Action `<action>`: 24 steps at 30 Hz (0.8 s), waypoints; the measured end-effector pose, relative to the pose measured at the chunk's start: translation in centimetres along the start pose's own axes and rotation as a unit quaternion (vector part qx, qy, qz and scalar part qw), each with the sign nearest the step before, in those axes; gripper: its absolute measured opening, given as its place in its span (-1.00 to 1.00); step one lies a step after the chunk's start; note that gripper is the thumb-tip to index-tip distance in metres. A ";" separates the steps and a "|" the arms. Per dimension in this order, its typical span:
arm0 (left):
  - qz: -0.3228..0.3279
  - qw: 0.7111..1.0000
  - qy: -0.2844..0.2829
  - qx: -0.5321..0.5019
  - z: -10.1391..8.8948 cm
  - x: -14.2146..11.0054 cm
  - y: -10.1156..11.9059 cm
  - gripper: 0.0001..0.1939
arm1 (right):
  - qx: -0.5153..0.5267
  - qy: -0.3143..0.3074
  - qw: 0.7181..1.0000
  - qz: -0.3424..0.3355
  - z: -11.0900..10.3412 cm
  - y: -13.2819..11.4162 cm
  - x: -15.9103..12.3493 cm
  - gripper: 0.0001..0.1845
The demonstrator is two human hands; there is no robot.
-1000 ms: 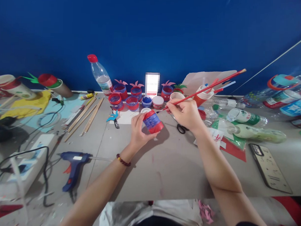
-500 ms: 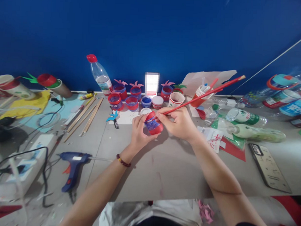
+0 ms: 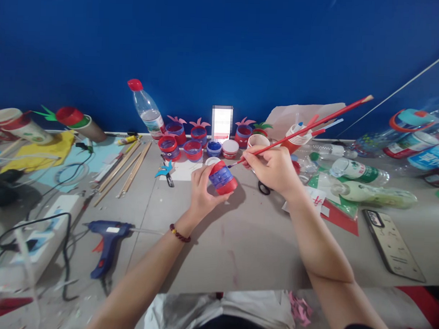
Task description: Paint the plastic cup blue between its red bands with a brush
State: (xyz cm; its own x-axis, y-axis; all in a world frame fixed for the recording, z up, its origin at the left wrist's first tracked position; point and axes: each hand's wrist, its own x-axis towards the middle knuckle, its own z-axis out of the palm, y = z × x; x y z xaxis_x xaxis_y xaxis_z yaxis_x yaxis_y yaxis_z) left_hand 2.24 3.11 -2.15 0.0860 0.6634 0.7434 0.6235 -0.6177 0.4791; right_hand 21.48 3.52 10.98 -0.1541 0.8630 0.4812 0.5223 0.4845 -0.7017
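Observation:
My left hand [image 3: 203, 188] is closed around a small round container [image 3: 223, 177], held tilted above the table. Red bands run along its two ends, with blue-purple paint around its middle. Pinched in my right hand [image 3: 271, 167] is a long red paintbrush [image 3: 310, 127]; its handle slants up to the right and its tip is at the container's upper right side. Whether the bristles touch the surface I cannot tell. Just behind stand an open pot of blue paint [image 3: 214, 148] and a pot with a whitish top [image 3: 230, 148]. A white lid [image 3: 213, 161] lies near the container.
Red-and-purple painted cups [image 3: 168, 147] line the back beside a plastic bottle [image 3: 148, 111] and a lit screen [image 3: 222, 122]. Leftward are a glue gun [image 3: 108, 242], wooden sticks [image 3: 131, 173] and a power strip [image 3: 46, 237]. Several bottles [image 3: 359, 170] and a phone [image 3: 393, 245] lie right.
My right hand has moved right, drawing the brush back from over the container to its right side. The left hand has shifted slightly left with the container, showing more of its blue-purple band.

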 end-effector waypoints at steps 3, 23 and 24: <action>0.002 1.000 0.000 0.006 -0.1 0.1 0.0 -0.12 | 0.015 -0.006 1.000 0.027 -0.2 0.4 0.0 -0.74; 0.028 1.000 0.005 -0.003 0.1 0.0 0.0 -0.09 | 0.172 -0.054 0.977 0.114 2.0 0.2 -0.4 -0.72; 0.030 1.000 0.005 -0.005 0.0 0.0 0.0 -0.09 | 0.174 -0.054 0.976 0.118 1.9 0.2 -0.4 -0.71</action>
State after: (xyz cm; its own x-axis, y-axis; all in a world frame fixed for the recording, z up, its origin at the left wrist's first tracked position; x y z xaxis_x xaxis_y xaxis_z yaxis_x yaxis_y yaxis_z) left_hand 2.31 3.13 -2.13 0.1146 0.6211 0.7753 0.6102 -0.6599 0.4384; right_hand 20.01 3.56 9.68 -0.1602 0.9576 0.2393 0.2405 0.2730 -0.9315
